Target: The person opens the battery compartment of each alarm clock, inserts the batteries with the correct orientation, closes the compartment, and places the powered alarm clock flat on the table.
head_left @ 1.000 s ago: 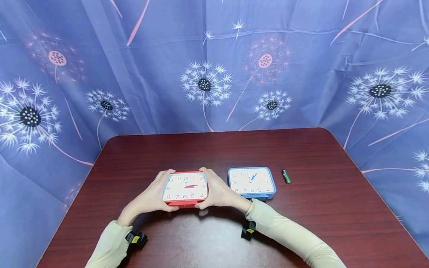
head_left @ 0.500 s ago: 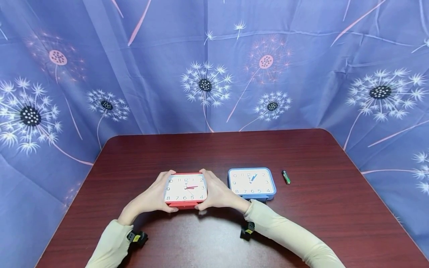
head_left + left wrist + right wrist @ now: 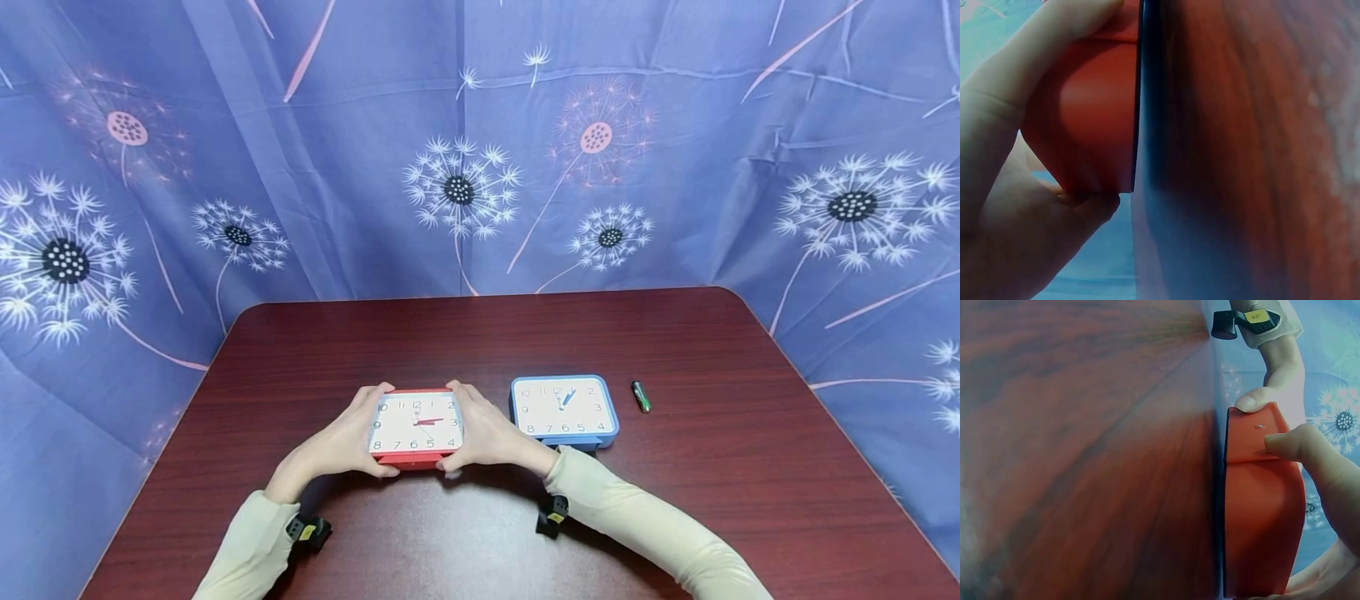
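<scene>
Both hands grip a red alarm clock (image 3: 416,422) by its two sides, its white face turned up in the head view. My left hand (image 3: 341,433) has its thumb along the near edge and fingertips at the far left corner. On the other side, my right hand (image 3: 487,425) holds it the same way. The red casing (image 3: 1094,119) shows close over the table in the left wrist view. In the right wrist view both thumbs press the casing's near side (image 3: 1260,519). The palm-side fingers are partly hidden.
A blue alarm clock (image 3: 564,408) lies face up just right of my right hand. Beyond it lies a green and black battery (image 3: 641,397). The dark red wooden table (image 3: 480,333) ends at a blue dandelion-print curtain (image 3: 360,167) behind and at both sides.
The red clock has come slightly down and toward me in the head view, with both hands still around it. The blue clock and the battery stay in place.
</scene>
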A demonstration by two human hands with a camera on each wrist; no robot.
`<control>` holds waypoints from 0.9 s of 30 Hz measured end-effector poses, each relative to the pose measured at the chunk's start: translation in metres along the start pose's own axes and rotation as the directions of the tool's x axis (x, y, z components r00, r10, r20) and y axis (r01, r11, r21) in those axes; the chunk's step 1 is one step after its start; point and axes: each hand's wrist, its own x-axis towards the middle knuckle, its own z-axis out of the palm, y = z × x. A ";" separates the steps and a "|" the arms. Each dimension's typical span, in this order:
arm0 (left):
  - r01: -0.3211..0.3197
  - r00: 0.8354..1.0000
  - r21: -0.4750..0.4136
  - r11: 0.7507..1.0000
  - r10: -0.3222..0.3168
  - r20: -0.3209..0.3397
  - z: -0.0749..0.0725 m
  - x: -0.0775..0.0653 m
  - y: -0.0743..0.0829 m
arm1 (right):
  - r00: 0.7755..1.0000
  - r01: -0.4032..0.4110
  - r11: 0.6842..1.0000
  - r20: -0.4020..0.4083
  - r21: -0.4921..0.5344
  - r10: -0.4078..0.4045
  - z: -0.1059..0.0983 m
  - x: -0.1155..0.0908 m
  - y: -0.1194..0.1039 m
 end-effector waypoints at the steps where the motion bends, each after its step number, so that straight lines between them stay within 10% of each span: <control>1: 0.002 1.000 0.002 1.000 -0.002 0.001 0.000 0.000 0.000 | 1.000 -0.003 1.000 0.002 -0.005 0.003 0.000 0.000 0.000; 27: 0.022 0.999 0.018 1.000 -0.023 0.031 0.003 0.000 -0.002 | 0.998 -0.040 0.999 0.039 -0.008 0.040 0.000 0.001 0.000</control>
